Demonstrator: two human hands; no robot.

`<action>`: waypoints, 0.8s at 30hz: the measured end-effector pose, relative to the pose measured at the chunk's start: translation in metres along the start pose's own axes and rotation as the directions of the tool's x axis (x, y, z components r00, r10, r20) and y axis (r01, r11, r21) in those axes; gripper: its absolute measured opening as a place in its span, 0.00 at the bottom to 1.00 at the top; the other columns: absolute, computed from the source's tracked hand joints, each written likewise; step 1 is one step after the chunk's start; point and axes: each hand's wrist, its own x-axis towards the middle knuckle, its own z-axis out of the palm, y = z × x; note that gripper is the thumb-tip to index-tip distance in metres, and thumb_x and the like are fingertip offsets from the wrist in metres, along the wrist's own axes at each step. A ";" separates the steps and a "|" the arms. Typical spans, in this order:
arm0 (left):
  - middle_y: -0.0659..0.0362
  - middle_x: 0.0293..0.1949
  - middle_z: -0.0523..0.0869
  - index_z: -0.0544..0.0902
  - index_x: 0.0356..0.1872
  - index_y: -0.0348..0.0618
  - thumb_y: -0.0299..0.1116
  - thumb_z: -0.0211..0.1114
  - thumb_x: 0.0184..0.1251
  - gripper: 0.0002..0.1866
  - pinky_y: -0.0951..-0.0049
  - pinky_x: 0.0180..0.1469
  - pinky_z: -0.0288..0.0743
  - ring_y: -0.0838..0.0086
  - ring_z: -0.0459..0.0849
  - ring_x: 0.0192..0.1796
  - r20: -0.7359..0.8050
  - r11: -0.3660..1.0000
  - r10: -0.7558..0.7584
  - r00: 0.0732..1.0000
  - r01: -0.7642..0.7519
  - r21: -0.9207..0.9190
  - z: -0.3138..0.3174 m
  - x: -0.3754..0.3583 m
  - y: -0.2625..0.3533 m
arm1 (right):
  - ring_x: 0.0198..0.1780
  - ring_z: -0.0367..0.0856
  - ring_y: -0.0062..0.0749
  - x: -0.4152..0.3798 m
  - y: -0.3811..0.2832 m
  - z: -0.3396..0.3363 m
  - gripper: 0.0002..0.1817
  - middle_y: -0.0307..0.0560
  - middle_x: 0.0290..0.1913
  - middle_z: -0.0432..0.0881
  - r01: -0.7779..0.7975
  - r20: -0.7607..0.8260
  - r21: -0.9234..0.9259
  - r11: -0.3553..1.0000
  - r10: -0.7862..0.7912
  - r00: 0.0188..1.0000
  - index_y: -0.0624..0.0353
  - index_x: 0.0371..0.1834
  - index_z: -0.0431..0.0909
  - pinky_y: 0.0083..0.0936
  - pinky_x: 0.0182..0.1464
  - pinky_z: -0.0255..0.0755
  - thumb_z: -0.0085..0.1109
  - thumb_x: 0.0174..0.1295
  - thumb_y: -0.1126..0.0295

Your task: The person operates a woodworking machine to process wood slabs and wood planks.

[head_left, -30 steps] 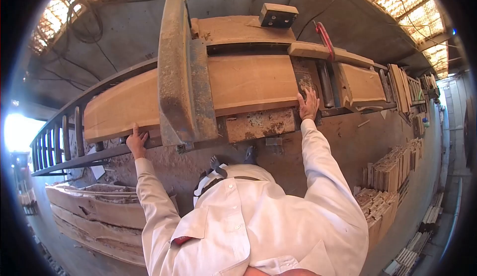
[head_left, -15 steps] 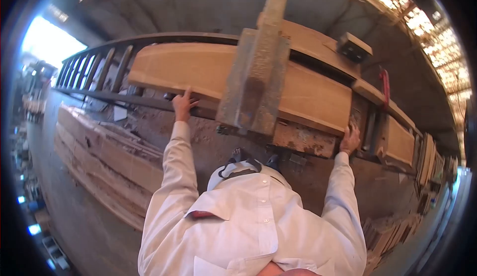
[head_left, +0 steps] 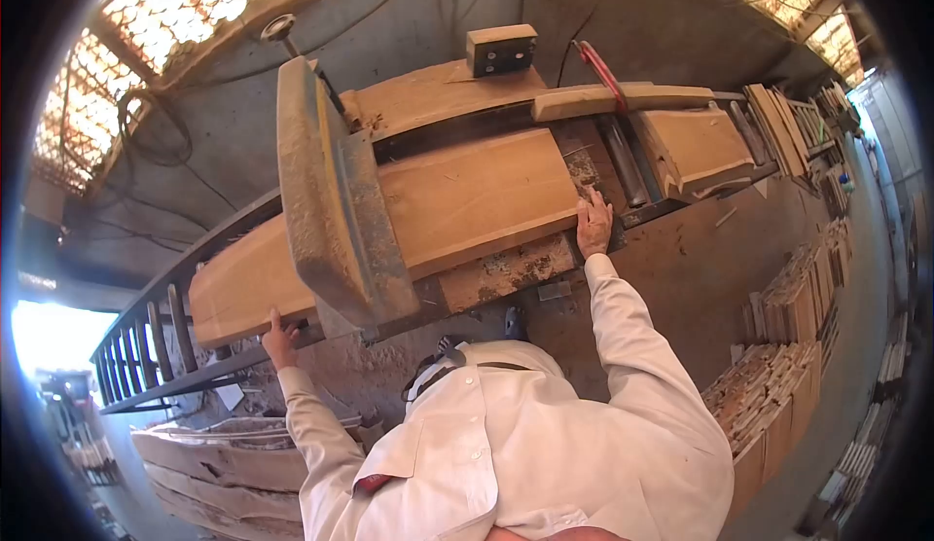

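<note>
A long, thick wooden board point(head_left: 477, 200) lies under the upright grey metal housing point(head_left: 336, 200) of a machine, which hides its middle. My left hand point(head_left: 282, 340) is at the board's near edge on the left of the housing, index finger stretched onto the wood and thumb held apart. On the other side, my right hand point(head_left: 593, 225) rests at the board's near right corner, its fingers extended along the end. Beneath that corner sits a worn, dusty metal table plate point(head_left: 516, 269).
A roller frame point(head_left: 156, 342) continues to the left. Rollers point(head_left: 623, 163), a red handle point(head_left: 601, 76) and a shorter wood piece point(head_left: 699, 142) are on the right. Rough slabs point(head_left: 224, 468) lie at lower left; stacked boards point(head_left: 769, 385) stand at lower right. Cables hang on the back wall.
My view has swung round, so the machine housing now appears farther left and the stacked boards at right show more. Both hands stay at the board's near edge.
</note>
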 end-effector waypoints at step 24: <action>0.45 0.41 0.86 0.77 0.49 0.23 0.52 0.68 0.69 0.33 0.79 0.22 0.75 0.61 0.90 0.36 0.049 0.997 -0.058 0.997 0.056 0.050 0.025 -0.018 0.004 | 0.78 0.57 0.34 0.016 0.005 0.001 0.30 0.34 0.75 0.68 -0.203 -0.062 -0.077 0.976 0.199 0.978 0.49 0.62 0.81 0.39 0.81 0.42 0.32 0.78 0.46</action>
